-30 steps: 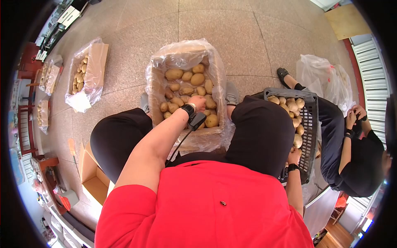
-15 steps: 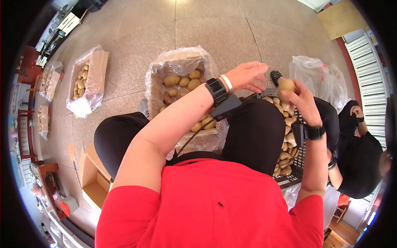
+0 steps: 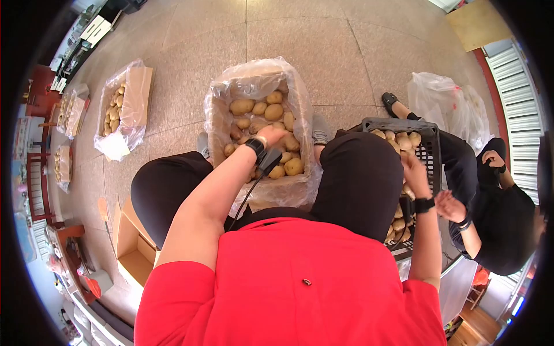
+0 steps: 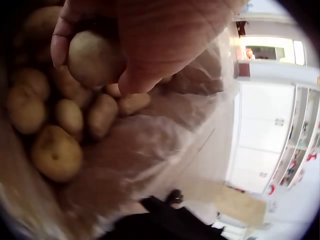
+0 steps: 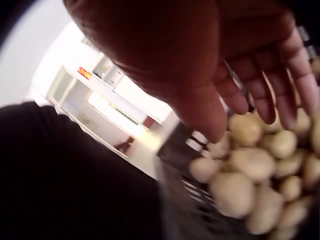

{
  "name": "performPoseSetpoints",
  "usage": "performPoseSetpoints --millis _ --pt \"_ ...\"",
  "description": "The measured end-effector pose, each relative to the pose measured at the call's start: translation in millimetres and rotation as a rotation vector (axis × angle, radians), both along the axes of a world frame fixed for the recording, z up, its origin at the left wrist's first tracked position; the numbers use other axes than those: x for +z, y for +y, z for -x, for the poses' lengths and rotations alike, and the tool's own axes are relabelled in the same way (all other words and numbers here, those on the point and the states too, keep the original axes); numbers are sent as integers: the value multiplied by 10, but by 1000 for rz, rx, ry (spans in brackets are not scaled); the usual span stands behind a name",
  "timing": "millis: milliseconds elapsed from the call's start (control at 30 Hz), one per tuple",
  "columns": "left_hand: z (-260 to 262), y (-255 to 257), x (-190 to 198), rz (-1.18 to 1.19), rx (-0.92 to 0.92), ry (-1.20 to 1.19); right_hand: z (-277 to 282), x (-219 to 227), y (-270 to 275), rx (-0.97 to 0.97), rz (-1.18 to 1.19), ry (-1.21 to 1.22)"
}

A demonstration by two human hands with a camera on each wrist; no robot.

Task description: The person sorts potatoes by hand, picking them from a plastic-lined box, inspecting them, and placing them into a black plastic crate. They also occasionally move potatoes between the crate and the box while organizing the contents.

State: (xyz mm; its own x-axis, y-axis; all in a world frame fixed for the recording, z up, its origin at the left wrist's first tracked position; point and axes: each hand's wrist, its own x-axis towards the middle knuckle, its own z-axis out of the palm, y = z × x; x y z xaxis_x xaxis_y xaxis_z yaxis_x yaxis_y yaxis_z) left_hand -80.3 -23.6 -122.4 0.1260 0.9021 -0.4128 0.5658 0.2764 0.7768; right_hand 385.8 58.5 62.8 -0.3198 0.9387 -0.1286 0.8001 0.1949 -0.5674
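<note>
In the head view my left hand (image 3: 271, 136) is inside the plastic-lined box (image 3: 218, 124) between the legs. The left wrist view shows that hand (image 4: 160, 40) with its thumb and fingers round a potato (image 4: 95, 58), above more potatoes (image 4: 56, 153). On the right, my right hand (image 3: 415, 175) reaches over the black crate (image 3: 437, 150). Seen from the right wrist, the hand (image 5: 200, 60) has loosely extended fingers with nothing between them, just above the crate's potatoes (image 5: 252, 164).
More lined boxes of potatoes (image 3: 138, 98) stand at the left. An open cardboard box (image 3: 135, 259) is by the left knee. A person in black (image 3: 502, 213) sits beyond the crate, one hand near my right wrist. Plastic bags (image 3: 441, 104) lie behind the crate.
My left hand went right towards the crate side and is back in the lined box, now holding a potato. My right hand rose with a potato, then lowered over the crate without it.
</note>
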Motion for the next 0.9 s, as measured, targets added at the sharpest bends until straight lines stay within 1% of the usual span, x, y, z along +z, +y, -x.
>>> performPoseSetpoints --millis 33,67,100,133,167,200,233,267,300,333,367,433,467,500,533,600,633,700,733,800,833,867,900 --pt "-182 -158 473 134 134 329 -377 -508 -102 34 -39 -145" --pt "-134 -301 253 116 -6 399 -455 -543 -305 52 78 -476" --pt "-80 -421 32 96 -148 467 -1074 -1376 -401 253 -16 -378" --pt "-131 -473 130 101 -149 466 -930 -1102 -636 59 117 -190" --pt "-211 -499 366 237 58 424 -957 -1060 -796 68 131 -361" --pt "-261 -517 502 371 265 380 -950 -1017 -933 4 141 -314" --pt "-265 -538 457 374 260 381 -907 -950 -1040 -62 151 -267" --pt "-268 -553 407 307 245 424 -895 -921 -1099 -65 155 -266" --pt "-270 -569 362 240 229 467 -887 -903 -1151 -102 144 -365" --pt "-281 -592 346 242 221 471 -863 -867 -1198 -140 134 -464" --pt "-295 -618 332 198 184 513 -846 -825 -1219 -148 139 -461" --pt "-322 -654 330 155 143 556 -803 -713 -1191 -303 93 -591" --pt "-337 -672 341 197 28 556 -771 -653 -1162 -351 16 -586" --pt "-348 -684 351 239 -87 554 -814 -681 -1141 -353 21 -585" --pt "-355 -686 332 241 -91 557 -913 -720 -1104 -336 -7 -594" --pt "-372 -674 281 388 -99 642 -1144 -893 -1053 -298 -58 -598" --pt "-384 -658 324 389 -104 647 -1193 -912 -1019 -303 -54 -595" --pt "-408 -645 411 461 -254 709 -1266 -970 -945 -278 34 -630" --pt "-433 -638 508 464 -254 714 -1301 -1010 -932 -285 14 -633" --pt "-478 -658 691 503 -653 858 -1327 -1059 -892 -308 57 -646" --pt "-445 -705 601 504 -652 864 -1333 -1077 -872 -330 95 -665" --pt "-386 -780 405 502 -675 839 -1338 -1106 -877 -337 75 -657" --pt "-351 -846 300 500 -701 813 -1351 -1123 -885 -340 78 -654"
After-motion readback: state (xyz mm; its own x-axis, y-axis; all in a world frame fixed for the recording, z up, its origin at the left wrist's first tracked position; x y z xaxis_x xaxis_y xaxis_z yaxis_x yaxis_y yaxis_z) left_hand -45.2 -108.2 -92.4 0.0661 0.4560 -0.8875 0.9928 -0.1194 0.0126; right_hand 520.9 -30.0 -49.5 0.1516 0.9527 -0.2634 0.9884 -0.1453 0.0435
